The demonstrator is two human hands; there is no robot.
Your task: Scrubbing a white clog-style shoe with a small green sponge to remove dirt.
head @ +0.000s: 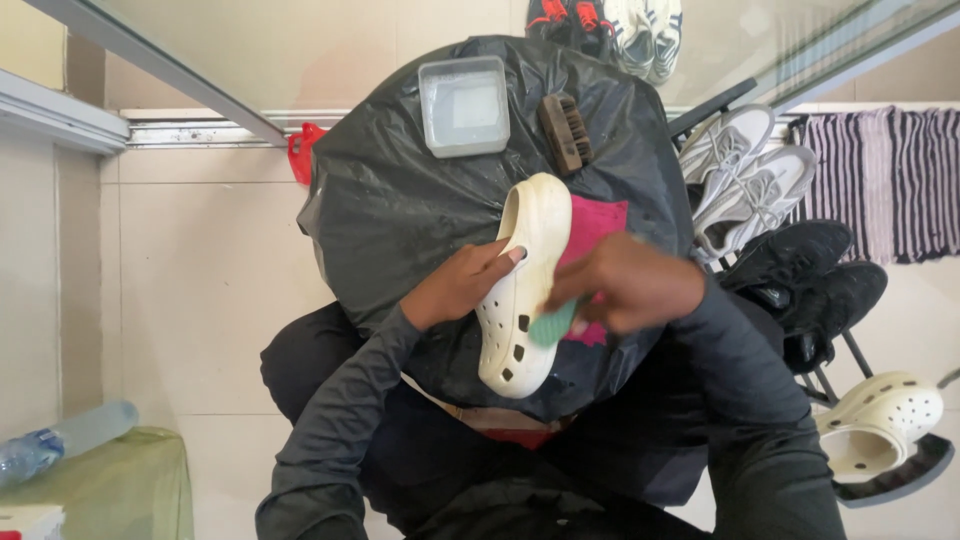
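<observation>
Head view, looking straight down on a seated person working over a black plastic sheet spread across the lap. Cream perforated clog: lies at the centre of the sheet, long axis running near to far with a slight lean to the right at the far end; rounded perforated toe toward the near edge, open heel toward the far edge. Left hand: grasps the left side of the clog, thumb hooked over the rim of its opening. Right hand: clenched around a pale green sponge, which is pressed against the right side of the clog near the toe; the hand is slightly blurred. Pink cloth: lies on the sheet just right of the clog, partly under the right hand. Grey square tub: stands on the far part of the sheet, open at the top; it appears to hold a shallow pale liquid, though this cannot be told for certain. Brown brush: rests just right of the tub. Shoe rack, right of the person: carries grey-white sneakers and black shoes; a second cream clog sits at its near end. Plastic bottle: lies near left on a green cover.
</observation>
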